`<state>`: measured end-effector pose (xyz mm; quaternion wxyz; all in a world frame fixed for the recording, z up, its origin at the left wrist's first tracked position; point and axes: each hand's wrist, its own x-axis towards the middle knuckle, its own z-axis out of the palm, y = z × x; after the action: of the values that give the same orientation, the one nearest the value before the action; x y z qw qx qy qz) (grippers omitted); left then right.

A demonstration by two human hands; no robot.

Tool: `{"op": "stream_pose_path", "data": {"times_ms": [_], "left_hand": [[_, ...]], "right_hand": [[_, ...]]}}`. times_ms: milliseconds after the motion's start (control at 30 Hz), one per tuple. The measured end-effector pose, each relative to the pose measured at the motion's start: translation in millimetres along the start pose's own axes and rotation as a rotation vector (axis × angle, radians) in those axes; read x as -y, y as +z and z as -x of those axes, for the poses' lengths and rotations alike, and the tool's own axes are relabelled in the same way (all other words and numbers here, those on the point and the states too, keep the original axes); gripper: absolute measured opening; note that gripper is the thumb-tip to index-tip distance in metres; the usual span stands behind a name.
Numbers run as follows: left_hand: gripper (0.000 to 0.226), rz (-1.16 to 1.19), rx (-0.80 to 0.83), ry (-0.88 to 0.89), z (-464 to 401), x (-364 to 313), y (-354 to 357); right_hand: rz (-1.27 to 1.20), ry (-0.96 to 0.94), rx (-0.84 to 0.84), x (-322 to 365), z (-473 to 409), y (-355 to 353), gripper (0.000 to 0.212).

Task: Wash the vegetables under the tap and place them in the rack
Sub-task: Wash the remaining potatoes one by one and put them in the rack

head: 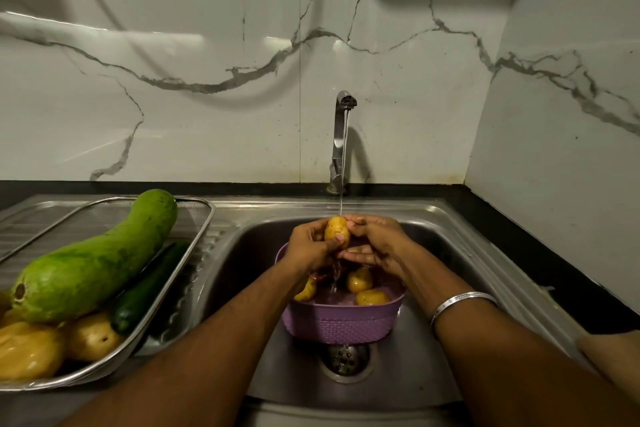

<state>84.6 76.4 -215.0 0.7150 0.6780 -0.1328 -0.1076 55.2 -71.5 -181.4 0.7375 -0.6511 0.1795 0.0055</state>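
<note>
A yellow potato (336, 229) is held upright under the thin stream running from the steel tap (341, 135). My left hand (310, 248) grips its left side, thumb across the front. My right hand (375, 246) touches its right side with the fingertips, palm cupped below. Beneath them a purple basket (341, 324) stands in the sink (446, 340) with three more potatoes (360, 280) in it. The metal mesh rack (194, 255) lies on the drainboard at the left, holding a big green gourd (100, 263), a dark cucumber (145, 291) and several potatoes (91, 336).
The drain (344, 359) sits just in front of the basket. A black counter strip (540, 253) runs along the sink's right side and back. White marble walls close the back and right. A silver bangle (462, 305) circles my right wrist.
</note>
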Motion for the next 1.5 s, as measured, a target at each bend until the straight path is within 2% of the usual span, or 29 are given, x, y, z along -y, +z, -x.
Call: {"op": "stream_pose_path", "data": {"times_ms": [133,200,267,333,400,567,667,733,833,1000,1100,1367,1500], "left_hand": [[0.044,-0.038,-0.040,0.037,-3,4,-3],[0.049,-0.165,-0.050,0.121,-3,6,-4],[0.050,-0.259,-0.045,0.172,-2,5,-2],[0.036,-0.212,-0.039,0.148,0,-3,4],[0.027,-0.130,-0.050,0.066,2,-11,11],[0.027,-0.119,-0.122,0.003,-9,-11,27],[0.022,-0.029,-0.231,-0.020,-18,-8,32],[0.022,0.031,-0.246,-0.039,-22,-6,32],[0.022,0.082,-0.167,-0.075,-23,-6,28],[0.027,0.133,0.081,-0.135,-22,-9,14],[0.028,0.165,0.127,-0.145,-21,-12,10],[0.015,0.066,-0.130,-0.057,-18,-11,31],[0.020,0.048,-0.182,0.016,-18,-5,28]], "right_hand": [[-0.027,-0.016,0.075,-2,3,0,0.025],[-0.012,-0.036,0.051,-4,5,2,0.027],[-0.028,-0.038,0.004,-5,5,3,0.018],[-0.085,-0.020,0.010,-4,6,0,0.011],[-0.092,-0.008,0.069,-4,7,-2,0.013],[-0.045,-0.045,0.038,-9,7,-1,0.017],[-0.024,-0.058,0.030,-9,6,-2,0.014],[-0.012,-0.069,0.023,-10,4,-2,0.015],[-0.005,-0.079,0.001,-9,2,-2,0.013],[0.018,-0.082,-0.014,-10,1,-4,0.012],[0.015,-0.087,-0.017,-11,-1,-3,0.011],[-0.039,-0.034,0.011,-11,-6,-10,0.019],[-0.047,-0.047,0.040,-13,-6,-7,0.019]]}}
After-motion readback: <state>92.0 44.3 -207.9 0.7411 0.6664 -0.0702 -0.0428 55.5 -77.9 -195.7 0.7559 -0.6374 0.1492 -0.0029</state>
